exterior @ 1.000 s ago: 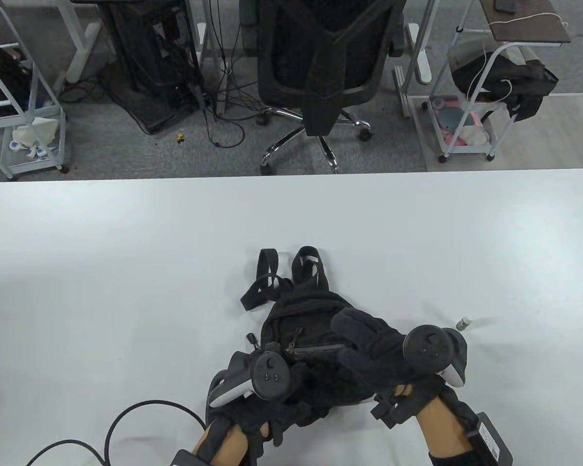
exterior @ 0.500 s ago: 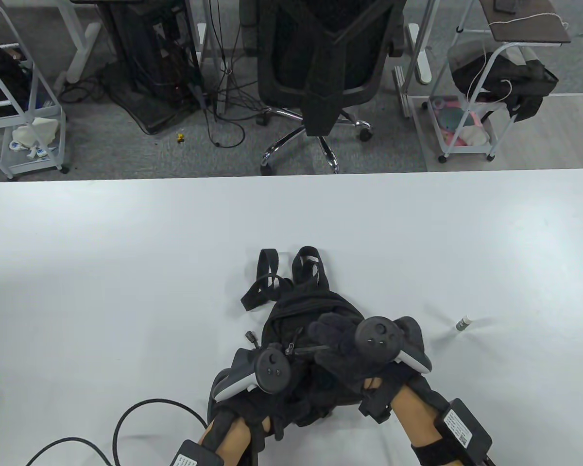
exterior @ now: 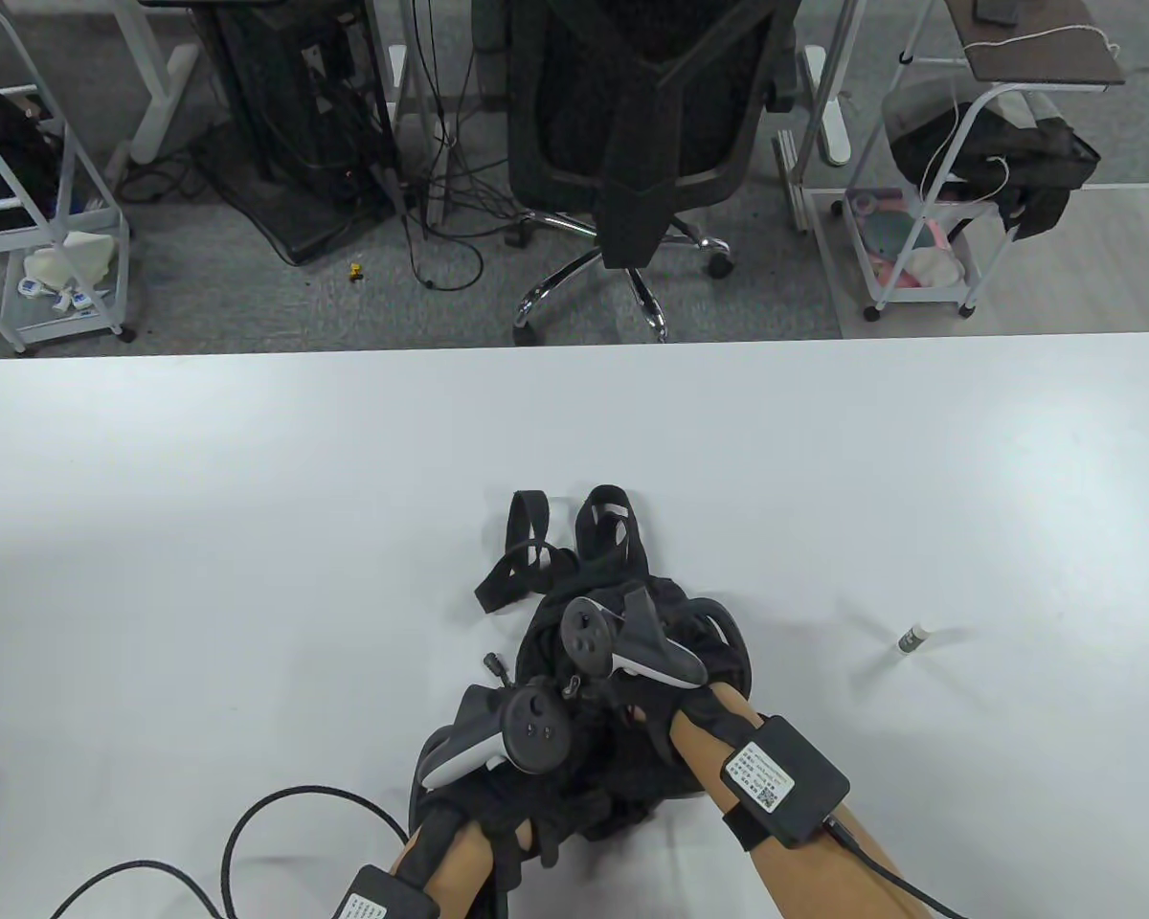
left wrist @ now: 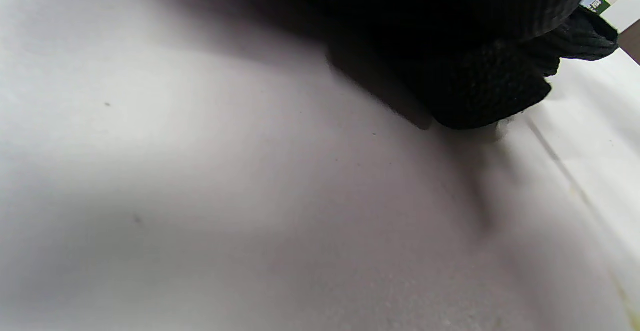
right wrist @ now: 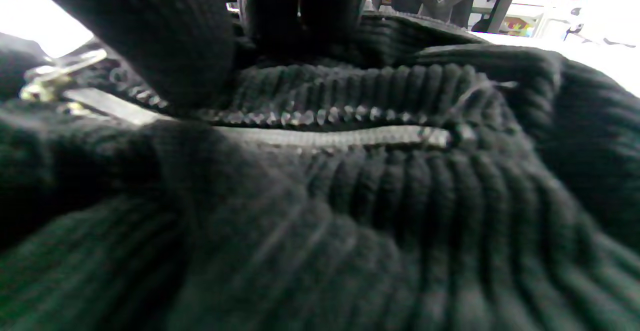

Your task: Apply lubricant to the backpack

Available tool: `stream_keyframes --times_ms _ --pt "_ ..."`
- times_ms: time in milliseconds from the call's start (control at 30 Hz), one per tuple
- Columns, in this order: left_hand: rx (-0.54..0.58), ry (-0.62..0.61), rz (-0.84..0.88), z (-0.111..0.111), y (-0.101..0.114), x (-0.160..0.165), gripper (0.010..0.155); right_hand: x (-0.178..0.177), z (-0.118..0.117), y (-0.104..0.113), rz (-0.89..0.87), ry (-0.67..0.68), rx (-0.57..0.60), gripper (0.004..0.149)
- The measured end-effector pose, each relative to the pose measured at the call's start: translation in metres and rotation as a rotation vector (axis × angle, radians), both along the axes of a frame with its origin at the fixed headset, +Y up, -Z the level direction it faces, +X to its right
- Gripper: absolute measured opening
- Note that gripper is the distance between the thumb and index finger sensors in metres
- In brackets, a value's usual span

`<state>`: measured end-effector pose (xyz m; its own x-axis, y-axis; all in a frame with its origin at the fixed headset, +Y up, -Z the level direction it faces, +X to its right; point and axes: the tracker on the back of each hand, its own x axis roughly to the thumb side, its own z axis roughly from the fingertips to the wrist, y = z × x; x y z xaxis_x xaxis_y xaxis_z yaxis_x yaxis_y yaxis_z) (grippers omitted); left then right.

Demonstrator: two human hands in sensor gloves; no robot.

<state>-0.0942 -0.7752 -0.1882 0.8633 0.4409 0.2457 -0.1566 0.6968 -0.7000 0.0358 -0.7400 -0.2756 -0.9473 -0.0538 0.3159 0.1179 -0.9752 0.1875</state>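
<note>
A small black backpack (exterior: pixel 632 766) lies on the white table (exterior: pixel 249 536), straps pointing away from me. My left hand (exterior: pixel 527 756) rests on its near left part, with the fingers hidden under the tracker. My right hand (exterior: pixel 622 675) is turned over onto the pack's middle by the front zipper (right wrist: pixel 325 133). In the right wrist view the thumb (right wrist: pixel 160 46) lies on the zipper teeth. The fingers (right wrist: pixel 300 11) sit on the fabric just above, with a ridge of fabric between them. A metal zipper pull (right wrist: pixel 45 83) shows at the left. A small lubricant tube (exterior: pixel 912 638) lies on the table to the right.
A black cable (exterior: pixel 278 814) loops on the table near my left forearm. Beyond the table's far edge are an office chair (exterior: pixel 632 144) and wire carts (exterior: pixel 929 239).
My right hand moved left from the pack's right side onto its middle and rolled over, so its fingers came down at the zipper. My left hand and the tube stayed put.
</note>
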Motion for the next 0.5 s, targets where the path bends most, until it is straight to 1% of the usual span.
stream_keyframes --times_ms 167,300,500 --pt "-0.002 0.016 0.006 0.001 -0.0004 0.0009 0.084 0.0042 -0.0015 -0.0091 -0.04 -0.016 -0.009 0.049" --pt "-0.002 0.024 0.012 0.0011 -0.0003 0.0007 0.085 0.0049 -0.0007 -0.009 -0.05 -0.014 0.011 0.045" --pt "0.01 0.025 0.024 -0.0001 -0.0019 -0.0001 0.085 0.0045 0.0048 -0.0066 -0.038 0.013 0.058 0.042"
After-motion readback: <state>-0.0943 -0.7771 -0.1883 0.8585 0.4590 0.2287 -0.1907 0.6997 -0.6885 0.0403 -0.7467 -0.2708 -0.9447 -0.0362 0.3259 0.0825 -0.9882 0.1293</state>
